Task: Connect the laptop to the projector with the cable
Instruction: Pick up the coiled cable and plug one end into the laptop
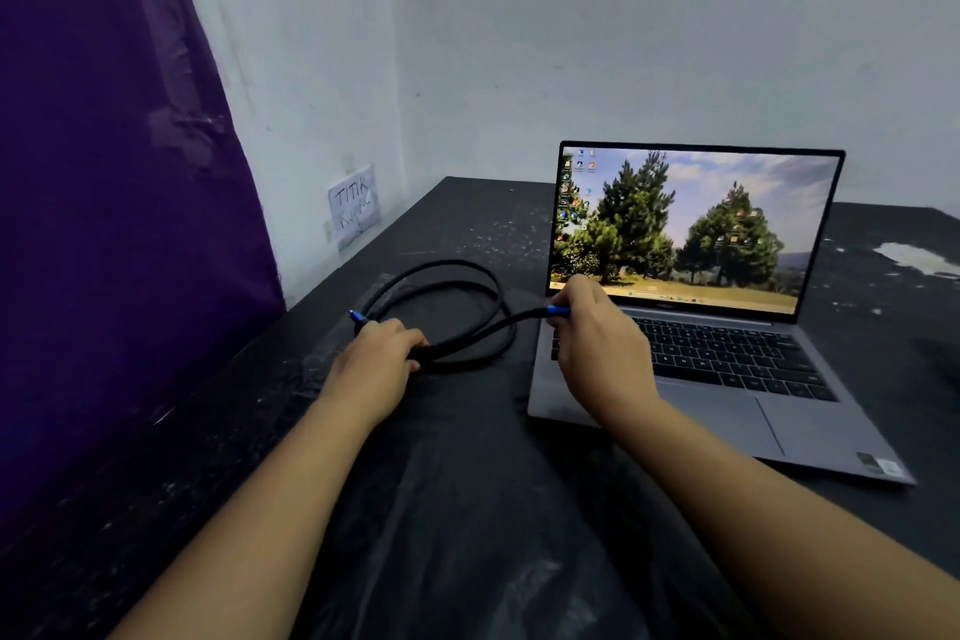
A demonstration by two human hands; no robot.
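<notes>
dusty black table [467, 218]; right hand [597, 343] pinches blue plug [558, 311].

Dim room with a bluish cast; the laptop screen [691, 229] is the brightest patch. Soft sheen on the near black plastic sheet [467, 535]. Wide-angle bending at edges; slightly soft focus.

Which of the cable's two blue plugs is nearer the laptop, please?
The plug pinched in the right hand, at the laptop's left edge. The other plug lies beyond the left hand.
</notes>
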